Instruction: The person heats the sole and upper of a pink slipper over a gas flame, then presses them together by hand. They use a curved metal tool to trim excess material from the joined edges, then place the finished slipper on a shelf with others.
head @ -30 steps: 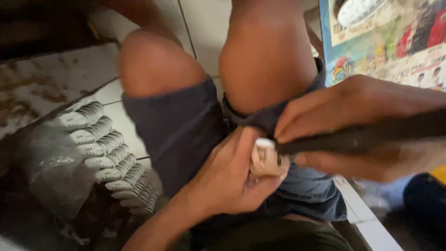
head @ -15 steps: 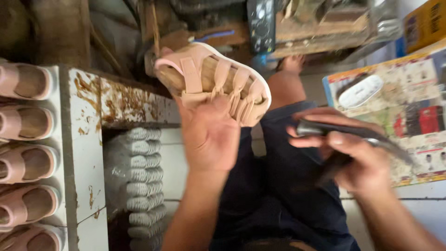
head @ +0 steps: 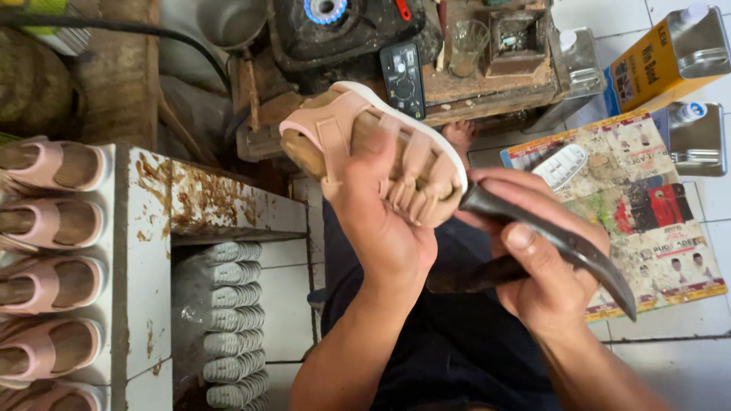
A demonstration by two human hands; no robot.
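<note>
From the head camera, your left hand (head: 384,228) wraps around a pink sandal (head: 373,152) and holds it up over your lap; your right hand (head: 544,262) squeezes tight on a dark curved tool (head: 548,243); the tool's front end touches the sandal's edge; more pink sandals (head: 49,266) sit in a row on the white shelf (head: 141,251) at your left; a stack of white soles (head: 232,320) lies below it.

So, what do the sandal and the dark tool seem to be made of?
The sandal in the left hand: pink straps look like matte synthetic leather, smooth and even; the white sole edge looks like rubber or foam. The tool in the right hand: probably dark metal, with a dull sheen and a thin curved tip.
</note>
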